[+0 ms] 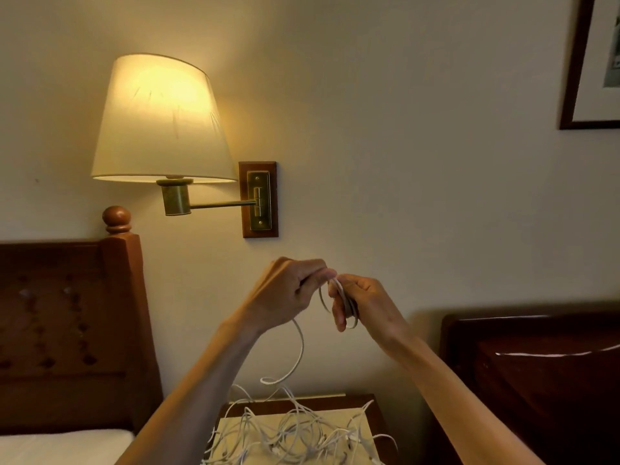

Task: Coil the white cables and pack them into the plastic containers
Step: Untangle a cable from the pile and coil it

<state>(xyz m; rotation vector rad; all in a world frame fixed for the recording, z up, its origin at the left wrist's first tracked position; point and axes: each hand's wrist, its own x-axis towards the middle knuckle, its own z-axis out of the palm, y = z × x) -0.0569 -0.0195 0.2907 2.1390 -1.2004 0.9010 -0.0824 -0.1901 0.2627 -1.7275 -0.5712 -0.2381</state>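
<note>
Below us the tangled pile of white cables covers the nightstand. One cable rises near-vertically to our left hand, which pinches it; our right hand, touching, grips the small coil. No containers show.

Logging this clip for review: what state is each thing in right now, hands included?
Left hand: raised, pinching the cable.
Right hand: raised, gripping a small coil.
Cable in hand: partly coiled, loose tail hanging down.
Cable pile: tangled, uncoiled, lying on the nightstand.
Nightstand: mostly covered by cables.
Wall lamp: switched on.
Plastic containers: not in view.
</note>
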